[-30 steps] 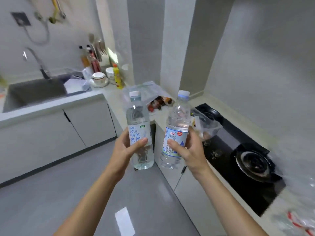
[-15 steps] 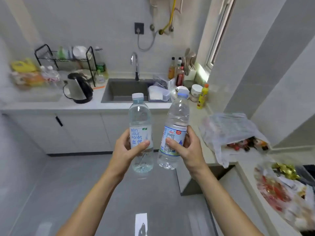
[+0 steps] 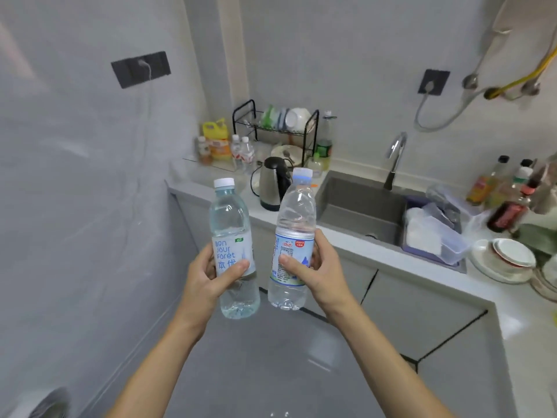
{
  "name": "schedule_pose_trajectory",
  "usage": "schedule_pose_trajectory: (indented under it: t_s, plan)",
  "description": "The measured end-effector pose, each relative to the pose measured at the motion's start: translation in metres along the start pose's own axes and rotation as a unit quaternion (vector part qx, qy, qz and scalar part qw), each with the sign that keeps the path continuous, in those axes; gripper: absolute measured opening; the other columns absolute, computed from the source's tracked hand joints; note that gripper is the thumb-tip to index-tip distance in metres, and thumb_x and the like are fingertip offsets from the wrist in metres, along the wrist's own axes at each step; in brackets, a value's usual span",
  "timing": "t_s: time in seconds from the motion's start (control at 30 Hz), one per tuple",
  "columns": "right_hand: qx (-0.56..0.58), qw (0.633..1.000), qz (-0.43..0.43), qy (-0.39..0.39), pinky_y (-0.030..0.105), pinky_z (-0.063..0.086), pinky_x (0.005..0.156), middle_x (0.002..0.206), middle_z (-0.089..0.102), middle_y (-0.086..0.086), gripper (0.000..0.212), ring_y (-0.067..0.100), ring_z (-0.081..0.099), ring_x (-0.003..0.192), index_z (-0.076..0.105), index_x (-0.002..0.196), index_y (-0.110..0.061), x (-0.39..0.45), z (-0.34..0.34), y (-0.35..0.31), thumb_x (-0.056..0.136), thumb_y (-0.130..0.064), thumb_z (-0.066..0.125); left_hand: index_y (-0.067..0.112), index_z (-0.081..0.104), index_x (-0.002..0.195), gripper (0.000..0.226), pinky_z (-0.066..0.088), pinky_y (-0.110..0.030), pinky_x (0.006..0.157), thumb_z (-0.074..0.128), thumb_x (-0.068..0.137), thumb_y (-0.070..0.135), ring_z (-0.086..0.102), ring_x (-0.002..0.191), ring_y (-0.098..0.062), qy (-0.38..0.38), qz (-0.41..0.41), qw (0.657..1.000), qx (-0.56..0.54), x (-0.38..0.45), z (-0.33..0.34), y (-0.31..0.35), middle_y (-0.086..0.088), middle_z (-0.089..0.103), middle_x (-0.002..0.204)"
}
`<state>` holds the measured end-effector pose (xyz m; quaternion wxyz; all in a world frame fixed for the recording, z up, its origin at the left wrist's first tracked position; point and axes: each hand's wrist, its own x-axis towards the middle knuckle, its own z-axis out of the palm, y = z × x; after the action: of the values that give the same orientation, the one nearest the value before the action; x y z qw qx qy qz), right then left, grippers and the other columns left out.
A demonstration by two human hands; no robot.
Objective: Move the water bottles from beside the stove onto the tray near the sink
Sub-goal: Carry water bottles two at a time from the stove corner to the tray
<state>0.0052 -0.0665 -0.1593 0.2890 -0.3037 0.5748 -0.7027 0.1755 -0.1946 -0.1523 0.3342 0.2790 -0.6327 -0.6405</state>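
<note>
View swung left: sink (image 3: pixel 358 206) now ahead. Left hand (image 3: pixel 208 279) grips white-capped bottle (image 3: pixel 232 233) upright; right hand (image 3: pixel 322 267) grips blue-capped bottle (image 3: pixel 295 224), tilted. Kettle (image 3: pixel 271 185) behind, at counter (image 3: pixel 391 260) front edge.

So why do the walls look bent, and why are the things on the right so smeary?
Head view: the wide-angle lens bows the walls and counter edge; the sauce bottles at right are motion-blurred, while the two water bottles in the left hand and right hand stay sharp.

Two bare forearms, no sleeves, no watch, rings or gloves. Left hand (image 3: pixel 208 277) and right hand (image 3: pixel 321 271) uncovered, with short, plain fingernails visible on the thumbs.
</note>
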Motion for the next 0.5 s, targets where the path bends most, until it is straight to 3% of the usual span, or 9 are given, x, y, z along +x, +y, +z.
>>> schedule_pose_trajectory:
  t_s: [0.23,0.3,0.4,0.5]
  plan:
    - [0.009,0.991,0.054,-0.121,0.039,0.063,0.09,0.116,0.077,0.013,0.051,0.032,0.075,0.107,0.061,0.127,-0.016,0.134,0.071,0.027,0.082,-0.012,0.087,0.018,0.067,0.128,0.068,0.062,-0.03,0.077,0.085,0.067,0.041,0.077,0.103,-0.025,0.121,-0.019,0.992,-0.006,0.08,-0.064,-0.009,-0.007,0.079,0.118]
    - [-0.001,0.987,0.07,-0.147,0.037,0.063,0.089,0.115,0.077,0.012,0.048,0.032,0.075,0.107,0.061,0.125,-0.017,0.169,0.096,0.041,0.085,-0.008,0.087,0.019,0.068,0.126,0.062,0.063,-0.029,0.076,0.088,0.069,0.032,0.077,0.1,-0.021,0.145,-0.023,0.989,-0.006,0.106,-0.087,-0.016,-0.006,0.08,0.114]
    - [-0.032,0.983,0.08,-0.163,0.032,0.062,0.086,0.111,0.078,0.009,0.044,0.024,0.076,0.103,0.061,0.122,-0.017,0.222,0.133,0.059,0.087,-0.007,0.086,0.018,0.067,0.122,0.059,0.061,-0.024,0.071,0.091,0.069,0.014,0.078,0.095,-0.018,0.169,-0.031,0.985,-0.008,0.156,-0.123,-0.029,-0.005,0.081,0.108]
    - [-0.055,0.984,0.078,-0.148,0.03,0.062,0.082,0.108,0.077,0.01,0.042,0.022,0.075,0.098,0.06,0.119,-0.015,0.28,0.168,0.074,0.087,-0.007,0.086,0.021,0.069,0.119,0.05,0.062,-0.024,0.07,0.083,0.072,0.02,0.078,0.094,-0.017,0.173,-0.03,0.985,-0.008,0.221,-0.164,-0.037,-0.004,0.081,0.107]
